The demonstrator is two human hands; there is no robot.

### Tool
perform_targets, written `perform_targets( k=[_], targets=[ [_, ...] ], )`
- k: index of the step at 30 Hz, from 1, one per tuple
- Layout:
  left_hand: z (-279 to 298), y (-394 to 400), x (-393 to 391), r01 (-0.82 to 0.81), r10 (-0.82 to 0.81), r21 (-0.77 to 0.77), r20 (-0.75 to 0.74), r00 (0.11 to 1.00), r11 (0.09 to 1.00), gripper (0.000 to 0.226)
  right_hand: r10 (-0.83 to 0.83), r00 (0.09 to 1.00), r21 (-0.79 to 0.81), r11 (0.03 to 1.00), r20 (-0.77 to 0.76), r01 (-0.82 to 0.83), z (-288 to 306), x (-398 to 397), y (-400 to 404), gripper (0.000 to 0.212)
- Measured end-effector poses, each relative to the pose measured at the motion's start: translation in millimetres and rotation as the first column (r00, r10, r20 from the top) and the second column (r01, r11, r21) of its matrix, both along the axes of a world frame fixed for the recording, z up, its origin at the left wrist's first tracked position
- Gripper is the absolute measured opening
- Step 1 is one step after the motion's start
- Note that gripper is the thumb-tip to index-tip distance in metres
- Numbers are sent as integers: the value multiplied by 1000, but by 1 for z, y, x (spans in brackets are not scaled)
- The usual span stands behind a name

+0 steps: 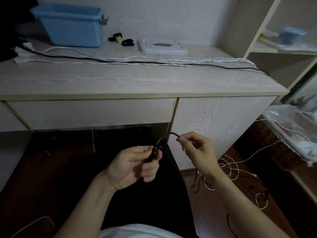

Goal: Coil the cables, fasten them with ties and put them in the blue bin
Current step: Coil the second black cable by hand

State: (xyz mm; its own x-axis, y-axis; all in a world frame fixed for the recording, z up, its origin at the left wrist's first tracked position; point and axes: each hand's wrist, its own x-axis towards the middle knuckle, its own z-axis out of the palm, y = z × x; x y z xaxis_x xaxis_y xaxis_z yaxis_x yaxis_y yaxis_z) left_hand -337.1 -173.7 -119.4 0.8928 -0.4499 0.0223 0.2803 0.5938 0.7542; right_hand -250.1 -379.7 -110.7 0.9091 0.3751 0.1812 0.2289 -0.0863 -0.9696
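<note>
Tabletop (120, 79) of pale wood grain fills the upper half of the view, with a drawer front below its edge. At its back left stands the blue bin (72, 24), open at the top. Just right of the bin lie two small black ties (127, 42), one beside a yellow-marked piece, and next to them a flat white tray (162, 47). Several white cables (154, 60) and one black cable (96, 58) run stretched across the tabletop from left to right, dropping off the right end toward a loose tangle of white and black cable on the floor (229, 167).

Below the tabletop edge, the left hand (135, 166) is curled around a small coil of black cable (157, 152), thumb and fingers closed on the loops. The right hand (197, 148) pinches the same cable between thumb and forefinger just beside the coil, the strand arching between the two hands.
</note>
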Motion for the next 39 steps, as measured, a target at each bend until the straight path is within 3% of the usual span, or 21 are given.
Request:
perform_targets(
  k=[5, 9, 12, 14, 16, 18, 22, 27, 30, 32, 34, 36, 39],
  targets=[
    [5, 1, 3, -132, 137, 52, -104, 985, 990, 24, 66, 996, -243, 967, -66, -80, -3, -1, 0, 30],
    [4, 2, 7, -399, 386, 28, -324, 864, 917, 35, 118, 981, -246, 957, -153, -153, -5, -5, 5, 33],
    [-1, 3, 9, -649, 570, -85, -402, 717, 756, 35, 230, 943, -228, 931, -240, -285, -7, -12, 12, 30],
    [-3, 13, 10, -773, 648, -162, -455, 610, 614, 36, 287, 905, -253, 894, -314, -371, -10, -10, 9, 42],
    [-4, 29, 8, -848, 692, -214, -499, 522, 485, 41, 264, 902, -306, 876, -342, -373, -14, -4, 2, 39],
    [-7, 42, 5, -879, 707, -245, -523, 476, 410, 45, 205, 946, -352, 891, -249, -286, -16, 3, -2, 24],
    [-10, 42, 5, -865, 709, -287, -495, 502, 412, 43, 173, 985, -434, 886, -18, -164, -20, 6, 0, 14],
    [-10, 20, 22, -841, 761, -157, -365, 537, 518, 31, 427, 899, -673, 694, 98, -256, -29, -5, 9, 15],
    [-11, 7, 30, -824, 802, -43, -208, 560, 565, 24, 529, 840, -702, 645, 125, -302, -30, -13, 19, 19],
    [-14, -1, 32, -811, 817, 102, -100, 568, 576, 20, 569, 809, -683, 650, 145, -334, -28, -19, 24, 21],
    [-18, -7, 32, -754, 786, 344, 66, 614, 560, 19, 585, 786, -654, 676, 198, -338, -24, -23, 27, 25],
    [-20, -12, 30, -636, 664, 549, 184, 725, 542, 21, 567, 784, -629, 712, 253, -312, -20, -24, 29, 23],
    [-10, -13, 23, -467, 444, 711, 240, 863, 525, 25, 515, 790, -604, 759, 332, -241, -17, -25, 29, 17]
  ],
)
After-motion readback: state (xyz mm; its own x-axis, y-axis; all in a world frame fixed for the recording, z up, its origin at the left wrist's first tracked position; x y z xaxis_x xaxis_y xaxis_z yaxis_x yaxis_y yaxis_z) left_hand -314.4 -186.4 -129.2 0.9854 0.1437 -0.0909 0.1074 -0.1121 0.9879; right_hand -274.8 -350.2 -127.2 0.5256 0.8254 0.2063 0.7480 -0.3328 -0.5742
